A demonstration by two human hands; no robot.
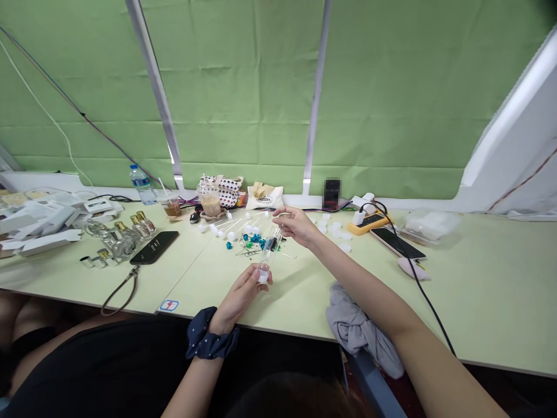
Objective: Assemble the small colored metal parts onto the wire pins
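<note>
A clear plastic tube (268,249) with a white cap (263,276) at its lower end is held in my left hand (244,288), fingers closed around it near the cap. The tube leans up and away from me. At its upper end is my right hand (298,226), fingers drawn together; what they pinch, if anything, is too small to make out. Behind the tube lie small blue pieces (255,238), thin metal pieces (247,252) and a dark piece (273,244). Further back, several clear tubes (232,225) with white caps lie on the table.
Loose white caps (337,228) lie to the right, near a yellow power strip (369,224) and a phone (398,242). Left are glass bottles (124,239), another phone (154,248) and white boxes (41,223). Drink cups (210,204) stand behind. Grey cloth (357,319) hangs at the front edge.
</note>
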